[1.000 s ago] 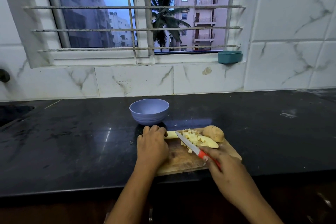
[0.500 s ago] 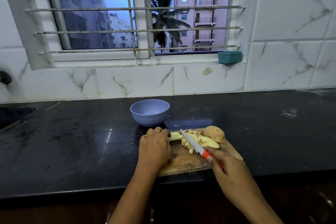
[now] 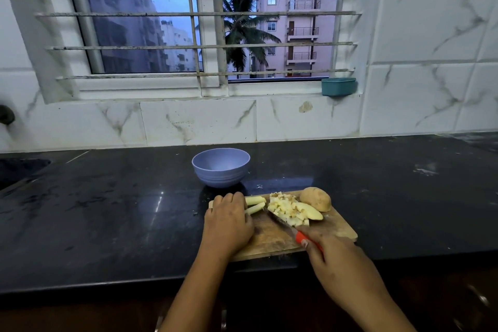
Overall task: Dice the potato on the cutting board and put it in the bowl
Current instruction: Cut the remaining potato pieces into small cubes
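In the lower centre of the frame the left hand (image 3: 227,224) curls its fingers over the potato strips (image 3: 255,205) on the cutting board (image 3: 272,244), the right hand (image 3: 336,259) grips the red-handled knife (image 3: 281,224), blade against the diced pile (image 3: 285,210); the bowl (image 3: 221,167) stands just above on the tabletop (image 3: 107,210)

Half-diced potato on a wooden board, lilac bowl behind it.

The cutting board (image 3: 272,240) lies slightly askew at the desk's front edge. On its far half sit a heap of pale potato dice (image 3: 285,209), a peeled wedge (image 3: 312,213) against the heap's right side, and an unpeeled potato piece (image 3: 315,199) at the far right corner. Two potato strips (image 3: 255,203) lie far left, their ends under the left hand (image 3: 229,221) and its curled fingers. The bowl (image 3: 221,167) stands upright just beyond the board's far left corner.
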`<state>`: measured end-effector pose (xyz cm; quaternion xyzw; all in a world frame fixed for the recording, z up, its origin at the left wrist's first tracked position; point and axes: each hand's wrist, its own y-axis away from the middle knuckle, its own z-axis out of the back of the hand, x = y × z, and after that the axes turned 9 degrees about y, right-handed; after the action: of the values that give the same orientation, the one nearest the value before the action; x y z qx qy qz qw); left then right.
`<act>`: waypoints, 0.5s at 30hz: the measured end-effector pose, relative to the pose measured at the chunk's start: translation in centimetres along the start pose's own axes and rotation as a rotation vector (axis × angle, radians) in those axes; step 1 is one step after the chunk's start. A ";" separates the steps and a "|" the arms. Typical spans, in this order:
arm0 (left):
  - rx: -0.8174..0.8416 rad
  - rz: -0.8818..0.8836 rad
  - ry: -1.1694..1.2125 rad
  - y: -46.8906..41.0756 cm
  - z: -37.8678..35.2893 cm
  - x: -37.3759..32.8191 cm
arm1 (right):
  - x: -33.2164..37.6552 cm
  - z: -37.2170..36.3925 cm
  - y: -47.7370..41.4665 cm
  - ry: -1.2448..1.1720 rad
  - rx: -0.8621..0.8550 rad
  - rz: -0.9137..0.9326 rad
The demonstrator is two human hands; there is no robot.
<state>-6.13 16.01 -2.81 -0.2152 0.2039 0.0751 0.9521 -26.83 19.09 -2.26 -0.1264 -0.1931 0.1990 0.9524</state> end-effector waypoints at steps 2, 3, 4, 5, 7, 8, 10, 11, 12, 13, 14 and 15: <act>-0.009 0.013 0.027 0.5 0.1 0.1 | 0.1 0.2 -0.2 0.033 -0.012 -0.010; -0.020 0.016 0.040 0.8 0.2 0.2 | 0.2 0.3 -0.3 0.042 -0.012 -0.014; -0.031 0.019 0.058 1.1 0.2 0.3 | 0.3 0.3 -0.3 0.044 -0.012 -0.014; -0.040 0.023 0.083 1.5 0.3 0.4 | 0.3 0.2 -0.4 0.042 -0.011 -0.010; -0.064 0.021 0.139 2.1 0.3 0.6 | 0.5 0.0 -0.5 0.034 -0.015 -0.001; -0.076 0.009 0.167 2.4 0.3 0.7 | 0.6 -0.1 -0.5 0.033 -0.024 0.004; -0.075 -0.026 0.204 2.6 0.4 0.9 | 0.8 -0.5 -0.4 0.021 -0.046 0.024; -0.063 -0.039 0.211 2.7 0.5 1.0 | 0.9 -0.6 -0.5 0.004 -0.049 0.038; -0.053 -0.047 0.212 2.7 0.5 1.0 | 1.1 -0.8 -0.5 -0.014 -0.044 0.051; -0.048 -0.052 0.214 2.7 0.5 1.0 | 1.3 -0.9 -0.5 -0.026 -0.033 0.060; -0.052 -0.058 0.219 2.7 0.5 1.1 | 1.5 -1.0 -0.5 -0.031 -0.021 0.067; -0.059 -0.065 0.226 2.8 0.5 1.1 | 1.6 -1.1 -0.6 -0.032 -0.012 0.076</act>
<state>-5.58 18.78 -3.90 -0.2566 0.3004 0.0254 0.9183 -24.79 19.10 -2.56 -0.1362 -0.2043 0.2361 0.9402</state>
